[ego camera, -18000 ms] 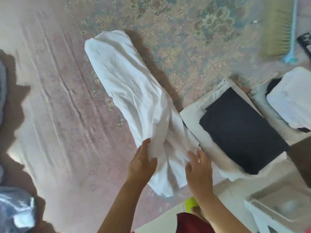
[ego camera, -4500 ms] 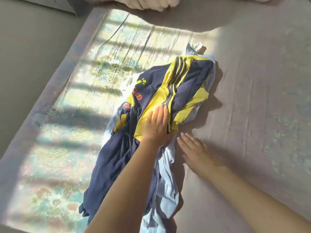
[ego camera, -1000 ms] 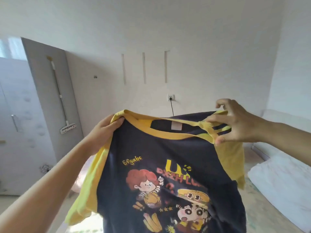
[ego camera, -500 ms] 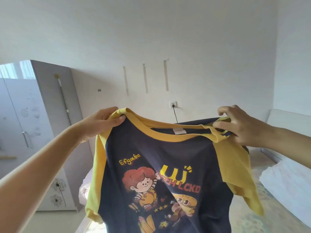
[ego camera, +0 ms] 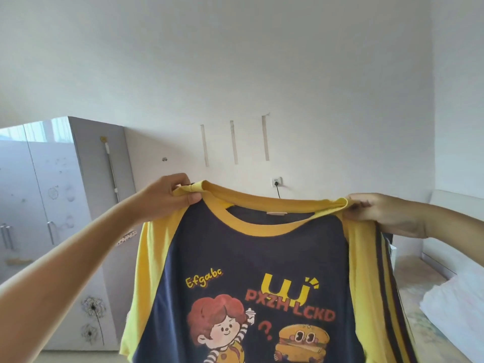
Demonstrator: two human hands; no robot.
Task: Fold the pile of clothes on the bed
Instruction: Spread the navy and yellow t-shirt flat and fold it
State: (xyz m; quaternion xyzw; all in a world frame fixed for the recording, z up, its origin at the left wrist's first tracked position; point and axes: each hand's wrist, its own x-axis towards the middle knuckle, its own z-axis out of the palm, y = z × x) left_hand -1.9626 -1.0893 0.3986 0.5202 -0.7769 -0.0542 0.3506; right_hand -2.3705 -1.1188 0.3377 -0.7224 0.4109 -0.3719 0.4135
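A navy T-shirt [ego camera: 256, 260] with a yellow collar, yellow sleeves and a cartoon print hangs spread out in the air in front of me, print side toward me. My left hand [ego camera: 167, 197] pinches the shirt's left shoulder beside the collar. My right hand [ego camera: 385, 213] grips the right shoulder at the same height. The shirt's lower part runs out of the bottom of the frame. The pile of clothes is out of view.
A grey wardrobe [ego camera: 52, 205] stands at the left with a mop [ego camera: 111, 169] leaning on its side. A wall socket [ego camera: 276, 182] with a plugged cable sits behind the shirt. The bed [ego camera: 419, 318] with a white folded cloth [ego camera: 455, 307] lies at the lower right.
Both hands have raised the shirt a little and pulled its shoulders further apart, so the collar is stretched taut and the front hangs flatter. My view has tilted upward.
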